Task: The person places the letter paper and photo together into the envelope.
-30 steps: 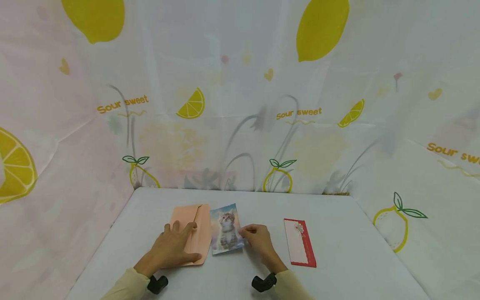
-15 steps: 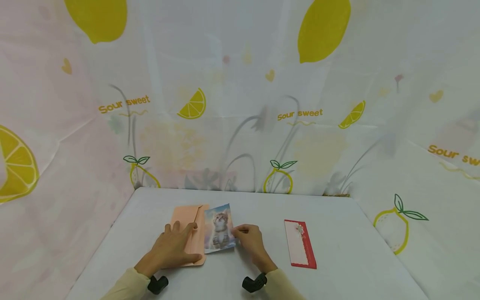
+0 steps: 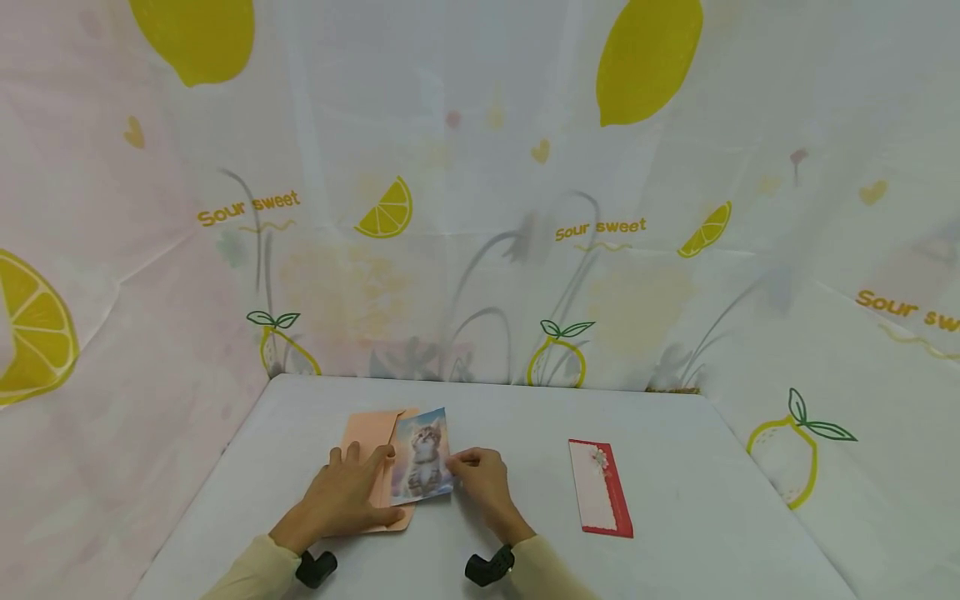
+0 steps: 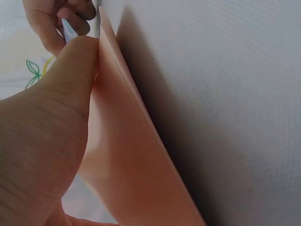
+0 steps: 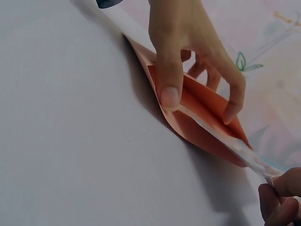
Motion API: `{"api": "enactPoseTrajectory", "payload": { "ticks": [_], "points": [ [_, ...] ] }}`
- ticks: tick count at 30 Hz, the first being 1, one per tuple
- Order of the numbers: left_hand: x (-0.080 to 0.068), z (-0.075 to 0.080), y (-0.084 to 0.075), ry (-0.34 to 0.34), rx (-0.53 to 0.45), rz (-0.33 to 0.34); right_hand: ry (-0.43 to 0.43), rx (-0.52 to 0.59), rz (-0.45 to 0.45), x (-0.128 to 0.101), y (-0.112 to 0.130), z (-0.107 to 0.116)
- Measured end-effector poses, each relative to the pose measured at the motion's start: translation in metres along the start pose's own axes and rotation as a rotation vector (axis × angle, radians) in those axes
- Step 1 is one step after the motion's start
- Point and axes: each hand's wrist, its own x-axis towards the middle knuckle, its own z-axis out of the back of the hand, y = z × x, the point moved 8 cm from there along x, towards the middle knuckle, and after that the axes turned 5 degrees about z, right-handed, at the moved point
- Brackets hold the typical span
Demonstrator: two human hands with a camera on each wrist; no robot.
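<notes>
A peach paper envelope (image 3: 367, 423) lies on the left half of the table, my left hand (image 3: 339, 493) spread across it. In the right wrist view the thumb (image 5: 169, 94) and index fingertip of that hand rest at opposite sides of its gaping mouth. My right hand (image 3: 483, 483) pinches the right edge of a card with a kitten picture (image 3: 424, 458). Most of this card overlaps the envelope, its left edge reaching the left hand's index finger. Seen edge-on, the card (image 5: 249, 157) slopes into the mouth between thumb and index finger.
A red and white card with a flower decoration (image 3: 597, 487) lies to the right on the white table (image 3: 697, 500). A hanging cloth printed with lemons (image 3: 480, 167) encloses the table at the back and sides.
My right hand has moved left, sliding the kitten card from beside the envelope to over its mouth. The left hand stays in place on the envelope.
</notes>
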Motion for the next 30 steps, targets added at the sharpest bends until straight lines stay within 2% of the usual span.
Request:
{"api": "enactPoseTrajectory", "payload": {
  "ticks": [17,30],
  "points": [
    [0.001,-0.001,0.000,-0.008,0.028,0.004,-0.060,-0.051,0.041,-0.001,0.014,-0.032],
    [0.001,-0.001,-0.001,-0.008,0.035,0.004,-0.036,-0.065,0.051,-0.003,0.020,-0.046]
  ]
}}
